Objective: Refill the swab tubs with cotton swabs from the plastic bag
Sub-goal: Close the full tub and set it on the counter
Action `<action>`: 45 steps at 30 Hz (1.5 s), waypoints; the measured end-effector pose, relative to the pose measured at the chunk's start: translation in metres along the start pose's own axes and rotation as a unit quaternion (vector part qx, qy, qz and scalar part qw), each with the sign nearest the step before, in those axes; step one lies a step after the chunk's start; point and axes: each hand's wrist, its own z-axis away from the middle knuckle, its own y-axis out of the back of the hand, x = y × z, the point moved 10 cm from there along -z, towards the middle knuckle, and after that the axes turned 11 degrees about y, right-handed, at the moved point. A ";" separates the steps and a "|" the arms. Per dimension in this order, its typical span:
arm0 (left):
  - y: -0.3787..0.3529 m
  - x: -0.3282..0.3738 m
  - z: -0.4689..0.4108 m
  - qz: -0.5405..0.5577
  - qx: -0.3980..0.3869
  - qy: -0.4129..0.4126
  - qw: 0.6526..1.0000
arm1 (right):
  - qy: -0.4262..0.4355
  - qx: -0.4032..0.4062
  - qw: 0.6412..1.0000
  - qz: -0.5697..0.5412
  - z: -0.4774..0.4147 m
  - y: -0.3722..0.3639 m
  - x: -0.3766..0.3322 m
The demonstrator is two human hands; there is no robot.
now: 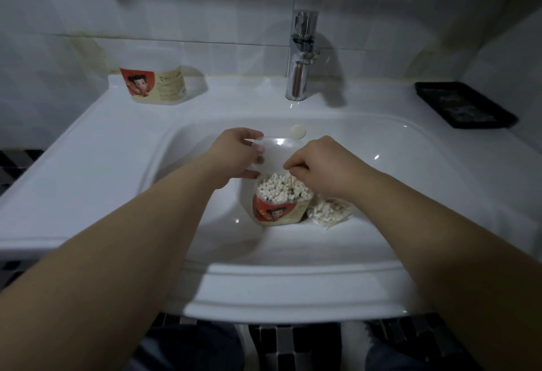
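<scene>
Swabs (upright) just under right fingers

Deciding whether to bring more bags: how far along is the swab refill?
Looks done: the tub in the basin is packed with swabs. In hand: the right hand pinches one swab over it; the left hand holds a clear lid. Left: closing it, the swabs in the bag beside it, and the second tub on the counter, whose fill is hidden.
</scene>
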 end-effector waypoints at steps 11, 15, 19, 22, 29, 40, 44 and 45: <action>0.000 0.000 0.002 0.001 -0.003 0.006 1.000 | -0.030 -0.060 0.998 -0.002 0.005 -0.015 0.011; -0.002 0.002 0.005 0.002 -0.004 0.005 1.000 | -0.021 -0.114 0.993 0.007 0.005 -0.029 0.010; -0.002 0.007 0.011 0.001 -0.010 -0.006 1.000 | -0.036 -0.105 0.993 -0.031 0.008 -0.022 0.005; -0.004 0.011 0.015 0.005 -0.024 -0.019 1.000 | -0.102 0.002 0.990 -0.095 0.013 0.010 0.017; -0.011 0.014 0.025 -0.060 -0.050 -0.027 0.997 | -0.357 0.069 0.850 -0.380 0.050 -0.006 0.074; -0.027 -0.016 0.034 -0.250 -0.100 0.030 0.963 | -0.288 -0.075 0.914 -0.276 0.046 -0.020 0.060; -0.033 -0.020 0.036 -0.233 -0.141 0.034 0.962 | -0.283 -0.092 0.917 -0.265 0.045 -0.025 0.062; -0.034 -0.023 0.035 -0.230 -0.147 0.041 0.961 | -0.283 -0.097 0.919 -0.258 0.045 -0.027 0.063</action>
